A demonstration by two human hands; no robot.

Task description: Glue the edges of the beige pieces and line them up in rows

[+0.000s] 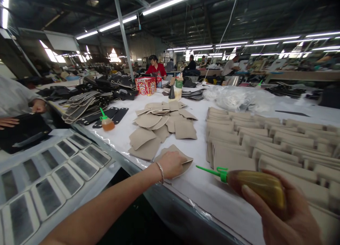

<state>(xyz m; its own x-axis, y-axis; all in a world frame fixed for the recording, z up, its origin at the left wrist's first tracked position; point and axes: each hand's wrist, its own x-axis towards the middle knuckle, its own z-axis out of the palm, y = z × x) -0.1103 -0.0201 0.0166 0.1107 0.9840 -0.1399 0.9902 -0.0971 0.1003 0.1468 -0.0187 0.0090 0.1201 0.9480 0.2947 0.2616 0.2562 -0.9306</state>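
My left hand (172, 164), with a bracelet at the wrist, is closed on the edge of a beige leather piece (187, 163) at the table's near edge. In my right hand (289, 206) lies a glue bottle (256, 188) of amber liquid, tilted on its side. Its green nozzle (208, 170) points left toward the left hand. A loose pile of beige pieces (151, 121) spreads just beyond my left hand. Overlapping rows of folded beige pieces (278, 142) cover the table's right side, partly behind the bottle.
A second glue bottle (107, 123) stands left near black straps (117, 115). Pale-framed dark panels (69, 179) lie on the lower left surface. A co-worker's hand (38, 106) is at far left. Clear plastic (231, 98), a red patterned box (145, 85) and a dark cone (171, 92) stand farther back.
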